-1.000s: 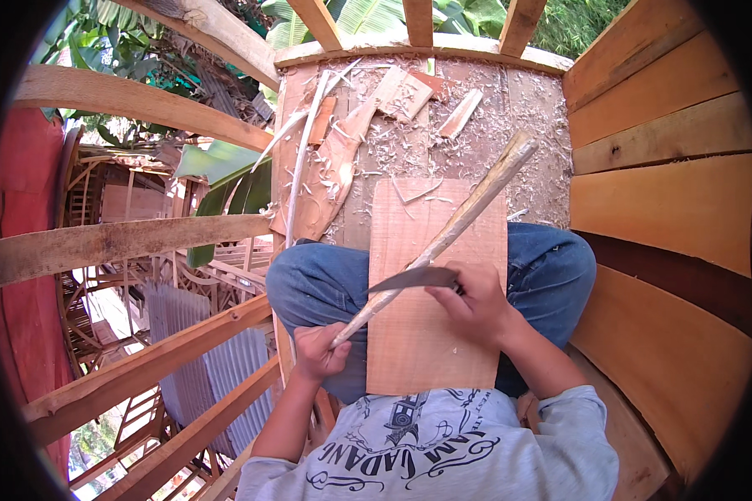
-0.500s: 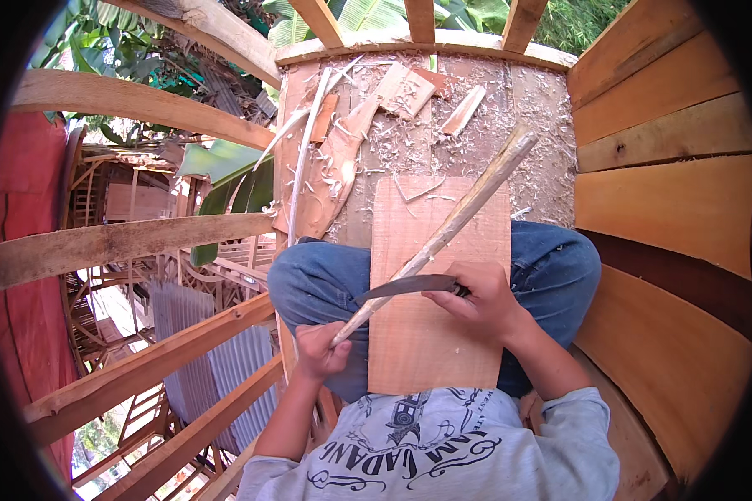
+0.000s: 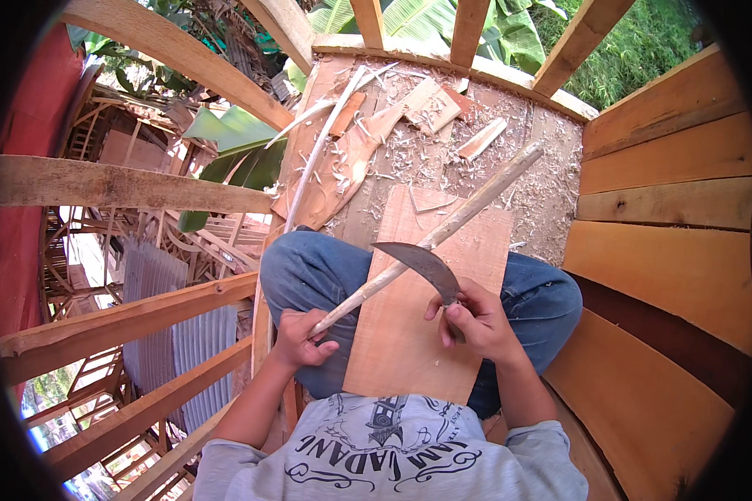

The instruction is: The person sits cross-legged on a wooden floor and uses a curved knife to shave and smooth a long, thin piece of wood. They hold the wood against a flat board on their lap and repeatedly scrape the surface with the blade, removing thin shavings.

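Observation:
My left hand (image 3: 302,337) is closed round the near end of a long pale wooden stick (image 3: 468,207). The stick slants up and away to the right, over a flat wooden board (image 3: 422,334) lying across my lap. In my right hand (image 3: 475,321) is a knife with a broad curved dark blade (image 3: 418,260); my fingers hide its handle. The blade points up and to the left, and its upper part overlaps the stick in view. Whether the blade touches the stick I cannot tell.
Curled wood shavings (image 3: 393,150) litter the plank floor, with a wood offcut (image 3: 482,139) and thin strips (image 3: 322,150) among them. Slatted rails (image 3: 142,185) stand on the left, a plank wall (image 3: 668,213) on the right. Beyond the rails is corrugated metal (image 3: 205,363).
My right hand has turned the knife from nearly level to a steeper slant, blade tip raised. The left hand keeps hold of the stick. The whole view has tilted a little.

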`<state>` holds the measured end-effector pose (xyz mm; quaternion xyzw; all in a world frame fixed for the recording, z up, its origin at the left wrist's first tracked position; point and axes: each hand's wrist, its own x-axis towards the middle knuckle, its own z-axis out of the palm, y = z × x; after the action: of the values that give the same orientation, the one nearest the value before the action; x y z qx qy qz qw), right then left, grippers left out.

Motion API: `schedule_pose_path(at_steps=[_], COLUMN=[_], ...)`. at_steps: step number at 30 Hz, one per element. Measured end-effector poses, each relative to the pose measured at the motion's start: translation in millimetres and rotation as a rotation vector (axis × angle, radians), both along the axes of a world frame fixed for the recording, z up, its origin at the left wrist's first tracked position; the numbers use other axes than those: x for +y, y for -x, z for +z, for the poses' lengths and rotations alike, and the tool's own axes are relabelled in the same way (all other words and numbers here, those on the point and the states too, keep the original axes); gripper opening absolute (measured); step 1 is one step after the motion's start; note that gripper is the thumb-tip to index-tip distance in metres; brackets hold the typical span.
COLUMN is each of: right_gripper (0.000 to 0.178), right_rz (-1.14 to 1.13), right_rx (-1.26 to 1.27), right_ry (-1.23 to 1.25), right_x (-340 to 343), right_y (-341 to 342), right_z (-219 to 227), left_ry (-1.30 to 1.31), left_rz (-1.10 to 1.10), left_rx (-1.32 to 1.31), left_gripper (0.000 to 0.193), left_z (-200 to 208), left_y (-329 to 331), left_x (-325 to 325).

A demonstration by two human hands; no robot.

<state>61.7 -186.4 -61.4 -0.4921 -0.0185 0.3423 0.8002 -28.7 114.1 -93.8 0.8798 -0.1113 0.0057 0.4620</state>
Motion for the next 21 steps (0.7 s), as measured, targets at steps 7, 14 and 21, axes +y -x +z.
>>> schedule_pose_path(at_steps=[7,14,21], right_gripper=[0.022,0.039,0.017], right_rz=[0.463,-0.552,0.208], right_rx=[-0.504,-0.122,-0.478], right_ry=[0.465,-0.106,0.382], right_x=[12,-27,-10], right_y=[-14,-36,-20], right_z=[3,2,2], left_ry=[-0.018,-0.046,-0.075], left_rz=[0.000,0.023,0.016], left_rx=[-0.019,-0.030,0.010], left_gripper=[0.041,0.038,0.034], left_z=[-1,-1,5], left_y=[0,4,-2], left_x=[0,0,-4])
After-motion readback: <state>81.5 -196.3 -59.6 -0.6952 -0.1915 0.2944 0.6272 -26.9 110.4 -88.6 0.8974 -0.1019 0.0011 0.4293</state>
